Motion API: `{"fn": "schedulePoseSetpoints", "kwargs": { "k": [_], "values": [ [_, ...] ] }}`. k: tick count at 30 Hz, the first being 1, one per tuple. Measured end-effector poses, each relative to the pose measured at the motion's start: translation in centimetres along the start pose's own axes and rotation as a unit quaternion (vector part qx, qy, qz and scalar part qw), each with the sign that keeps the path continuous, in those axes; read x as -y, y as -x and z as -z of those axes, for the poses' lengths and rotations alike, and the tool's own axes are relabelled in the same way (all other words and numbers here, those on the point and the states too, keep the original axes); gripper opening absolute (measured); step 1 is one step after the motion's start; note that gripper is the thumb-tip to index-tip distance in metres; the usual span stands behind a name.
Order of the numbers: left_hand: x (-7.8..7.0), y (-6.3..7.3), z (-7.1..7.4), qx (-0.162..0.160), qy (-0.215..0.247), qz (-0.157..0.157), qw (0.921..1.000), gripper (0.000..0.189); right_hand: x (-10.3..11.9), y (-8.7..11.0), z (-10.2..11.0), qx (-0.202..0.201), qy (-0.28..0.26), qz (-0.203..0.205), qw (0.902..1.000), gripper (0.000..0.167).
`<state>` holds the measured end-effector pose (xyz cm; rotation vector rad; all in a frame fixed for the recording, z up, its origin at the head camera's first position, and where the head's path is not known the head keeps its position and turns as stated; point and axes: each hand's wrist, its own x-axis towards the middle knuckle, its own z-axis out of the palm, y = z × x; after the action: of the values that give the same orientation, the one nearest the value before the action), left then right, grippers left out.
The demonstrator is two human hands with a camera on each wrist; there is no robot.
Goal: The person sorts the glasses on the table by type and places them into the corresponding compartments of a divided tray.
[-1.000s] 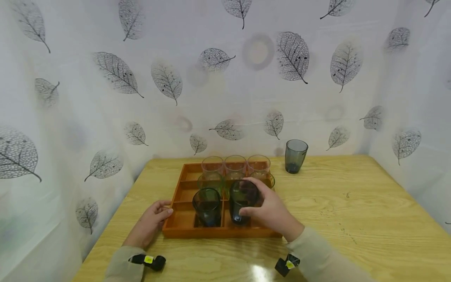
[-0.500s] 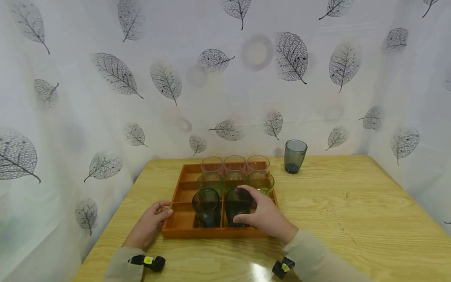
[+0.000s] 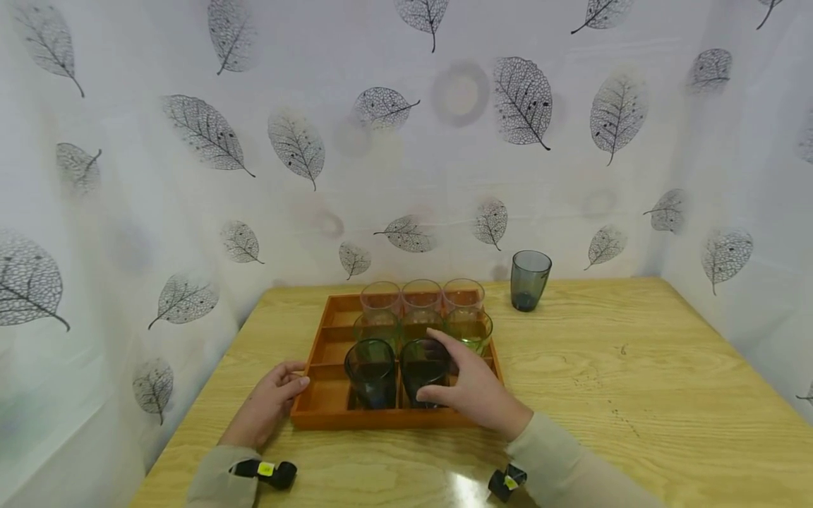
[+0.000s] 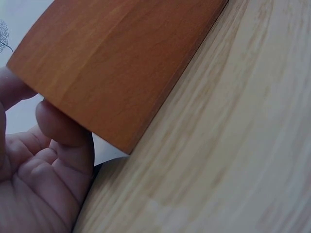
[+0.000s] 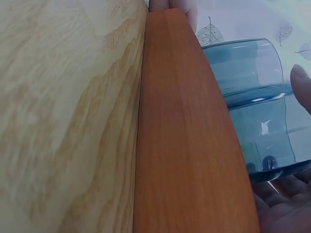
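My right hand (image 3: 476,391) holds a dark smoky glass (image 3: 419,377) around its sides, thumb towards me and fingers beyond it. That glass stands upright in the front row of a wooden divided tray (image 3: 381,421). Just left of it is a second dark glass (image 3: 371,384). In the right wrist view both look blue, the held glass (image 5: 265,133) closest, with the thumb (image 5: 302,87) against it. My left hand (image 3: 269,398) touches the tray's left side near the front corner. In the left wrist view, its fingertips (image 4: 60,124) lie along the tray wall (image 4: 112,73).
Behind the dark glasses, green-tinted glasses (image 3: 470,330) fill the middle row and clear pinkish ones (image 3: 464,295) the back row. A lone grey glass (image 3: 529,282) stands on the wooden table (image 3: 635,374) to the back right. A leaf-patterned curtain (image 3: 406,162) surrounds the table.
The held dark glass has moved left and slightly down into the tray's front row, beside the other dark glass, along with my right hand. My left hand stays at the tray's side.
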<state>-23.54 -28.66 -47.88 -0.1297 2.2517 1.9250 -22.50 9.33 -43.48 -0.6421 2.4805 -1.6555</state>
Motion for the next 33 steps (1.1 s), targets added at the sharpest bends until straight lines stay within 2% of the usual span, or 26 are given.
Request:
{"fn": "schedulePoseSetpoints", "kwargs": {
  "k": [9, 16, 21, 28, 33],
  "values": [
    [-0.2, 0.2, -0.1, 0.010, 0.001, -0.006, 0.9999, 0.048, 0.5, 0.4, 1.0, -0.021, 0.047, -0.002, 0.9987, 0.095],
    [-0.2, 0.3, -0.1, 0.008, 0.000, -0.004, 1.0000, 0.048, 0.6, 0.4, 2.2, -0.008, 0.006, 0.039, 0.9992, 0.085],
    [-0.2, 0.3, 0.0, 0.005, 0.004, 0.000, 1.0000, 0.046, 0.6, 0.4, 3.1, -0.005, -0.016, 0.052, 0.9985, 0.081],
    [-0.2, 0.4, 0.1, 0.002, -0.001, -0.001, 1.0000, 0.044, 0.6, 0.1, 4.8, -0.041, 0.003, 0.066, 0.9970, 0.081],
    [0.0, 0.3, 0.0, 0.001, 0.004, -0.005, 1.0000, 0.043, 0.3, 0.1, 6.6, -0.067, 0.013, 0.061, 0.9958, 0.081]
  ]
}}
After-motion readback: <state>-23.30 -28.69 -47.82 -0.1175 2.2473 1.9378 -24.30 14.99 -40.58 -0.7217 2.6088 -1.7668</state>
